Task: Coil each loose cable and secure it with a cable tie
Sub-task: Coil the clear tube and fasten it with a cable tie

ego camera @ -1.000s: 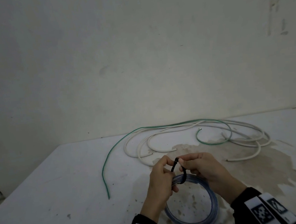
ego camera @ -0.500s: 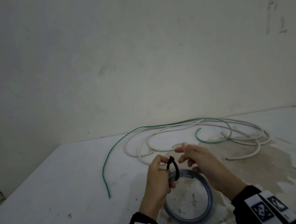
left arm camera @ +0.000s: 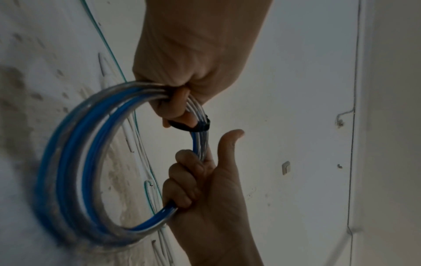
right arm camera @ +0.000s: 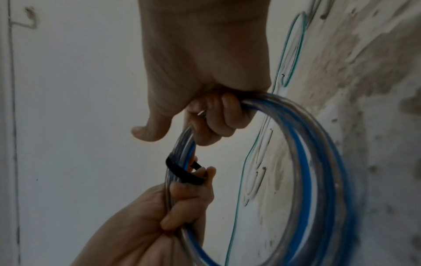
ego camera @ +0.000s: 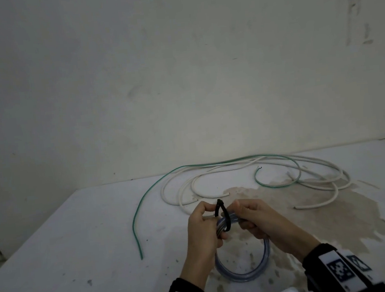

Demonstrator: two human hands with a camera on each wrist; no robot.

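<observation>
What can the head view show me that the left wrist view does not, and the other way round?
Only the head view shows the whole table, the full spread of the loose white cables and green cable, and both sleeves.

Only the left wrist view shows the coil's blue and clear strands apart, and the left hand fingers curled round them beside the tie.

Both show the coil held by both hands, the right hand, and the black cable tie looped round the bundle.

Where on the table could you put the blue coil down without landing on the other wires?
Bare table lies left of the green wire, out to the near-left edge. Another bare strip sits between the green wire and the left hand. The back is crowded with loose white cables, and the stained patch runs right of the hands.
</observation>
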